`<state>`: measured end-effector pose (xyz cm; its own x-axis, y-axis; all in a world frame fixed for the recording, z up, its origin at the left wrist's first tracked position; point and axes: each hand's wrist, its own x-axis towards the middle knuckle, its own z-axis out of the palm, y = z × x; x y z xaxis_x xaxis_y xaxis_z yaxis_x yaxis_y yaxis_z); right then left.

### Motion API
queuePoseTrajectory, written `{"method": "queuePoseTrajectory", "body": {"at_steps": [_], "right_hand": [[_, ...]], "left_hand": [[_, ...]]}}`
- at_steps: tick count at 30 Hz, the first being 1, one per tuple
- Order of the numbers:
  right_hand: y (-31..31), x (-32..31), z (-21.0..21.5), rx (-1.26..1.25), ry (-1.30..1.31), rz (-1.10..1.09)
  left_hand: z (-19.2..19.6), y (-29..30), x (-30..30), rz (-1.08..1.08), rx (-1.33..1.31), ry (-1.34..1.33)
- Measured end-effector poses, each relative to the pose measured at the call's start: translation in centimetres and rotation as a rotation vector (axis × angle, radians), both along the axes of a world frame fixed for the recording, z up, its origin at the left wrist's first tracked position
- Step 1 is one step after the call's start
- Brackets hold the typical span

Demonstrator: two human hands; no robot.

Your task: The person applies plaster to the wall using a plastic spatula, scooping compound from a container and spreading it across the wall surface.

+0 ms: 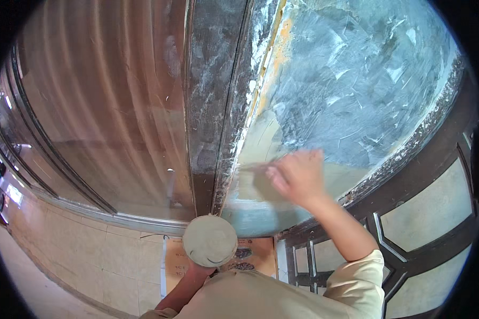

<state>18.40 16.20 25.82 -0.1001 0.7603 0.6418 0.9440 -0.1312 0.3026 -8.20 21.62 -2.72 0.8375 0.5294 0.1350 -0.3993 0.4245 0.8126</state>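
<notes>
Beige shirt cloth (pixel 255 295) swells up closest to me, between my hands, which are well apart. My left hand (pixel 199 270) is beneath a round grey disc (pixel 209 241), its fingers mostly hidden, so I cannot tell how they grip. My right hand (pixel 299 175) is curled on what looks like a thin tool (pixel 256 166), badly blurred, in front of the lower left part of the grey-smeared wall panel (pixel 351 106). If my left wrist tilts, I judge the disc could tip and drop whatever coats it onto the printed cardboard (pixel 263 260) below; too hard a push with the tool could gouge the pale patch. The tool points left, its long axis roughly level, towards the dark post (pixel 213 90). Beyond that hangs a brown curtain (pixel 106 106); a dark panelled door (pixel 426 212) stands right, and tiled floor (pixel 117 266) spreads lower left.
</notes>
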Motion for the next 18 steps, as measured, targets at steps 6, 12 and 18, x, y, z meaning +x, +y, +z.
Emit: {"method": "queuePoseTrajectory", "body": {"at_steps": [6, 12, 18], "right_hand": [[-0.4, 3.1, -2.9, -0.046, 0.01, -0.043], [-2.0, 2.1, 4.7, 0.415, 0.328, -0.018], [-0.9, 2.9, -2.5, -0.138, -0.077, 0.045]], "left_hand": [[0.9, -0.2, 0.4, -0.011, -0.082, -0.091], [-0.6, -0.4, 0.5, 0.013, -0.06, 0.015], [-0.9, -0.4, 1.4, -0.058, -0.222, -0.044]]}}
